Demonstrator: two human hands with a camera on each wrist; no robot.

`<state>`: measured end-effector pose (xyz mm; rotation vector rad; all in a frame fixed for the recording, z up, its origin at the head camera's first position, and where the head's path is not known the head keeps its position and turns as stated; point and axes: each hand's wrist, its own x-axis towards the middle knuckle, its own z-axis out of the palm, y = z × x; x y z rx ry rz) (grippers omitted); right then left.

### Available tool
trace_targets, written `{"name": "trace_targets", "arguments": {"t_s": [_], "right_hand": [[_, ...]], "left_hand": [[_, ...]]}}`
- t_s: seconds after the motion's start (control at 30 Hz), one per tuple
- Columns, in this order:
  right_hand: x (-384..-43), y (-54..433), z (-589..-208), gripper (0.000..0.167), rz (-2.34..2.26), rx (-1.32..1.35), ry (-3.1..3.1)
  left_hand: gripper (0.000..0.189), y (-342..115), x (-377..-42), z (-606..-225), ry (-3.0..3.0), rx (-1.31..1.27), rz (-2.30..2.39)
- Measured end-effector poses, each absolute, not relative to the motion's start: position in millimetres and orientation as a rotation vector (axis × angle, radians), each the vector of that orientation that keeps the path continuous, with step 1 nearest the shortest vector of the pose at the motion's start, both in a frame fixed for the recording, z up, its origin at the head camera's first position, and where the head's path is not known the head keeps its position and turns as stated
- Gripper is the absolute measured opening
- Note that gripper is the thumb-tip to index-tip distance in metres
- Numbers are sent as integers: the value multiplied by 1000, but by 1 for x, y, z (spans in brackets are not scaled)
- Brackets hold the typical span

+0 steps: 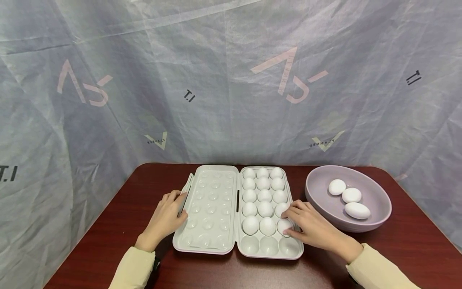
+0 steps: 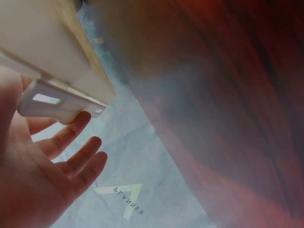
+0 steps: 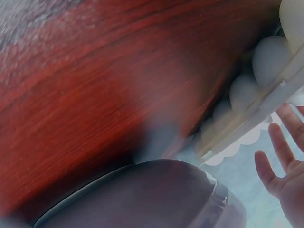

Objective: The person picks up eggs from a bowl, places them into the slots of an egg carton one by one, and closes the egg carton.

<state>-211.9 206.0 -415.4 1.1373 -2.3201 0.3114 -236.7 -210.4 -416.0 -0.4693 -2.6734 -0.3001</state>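
Observation:
A white plastic egg box lies unfolded, its dimpled lid on the left and its egg tray on the right. White eggs sit in the tray's farther rows; the three cups of the nearest row hold none. My right hand pinches an egg between thumb and fingers, in the right-hand cup of the second row from the front. With my left hand I hold the lid's left edge at its slotted latch flap, a fingertip against the flap.
Right of the tray stands a mauve bowl with three white eggs in it. Everything rests on a dark red wooden table. A grey printed cloth hangs behind the table's far edge.

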Motion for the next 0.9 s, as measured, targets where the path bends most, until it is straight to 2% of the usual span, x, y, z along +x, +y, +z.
{"name": "trace_targets", "arguments": {"t_s": [0.63,0.9], "right_hand": [[-218,218,-392,26,360,1131,-2312],[-225,240,-376,26,324,995,-2315]], "left_hand": [[47,-211,-236,-416,-2672,-474,-295],[47,-211,-235,-416,-2673,-472,-305]]}}
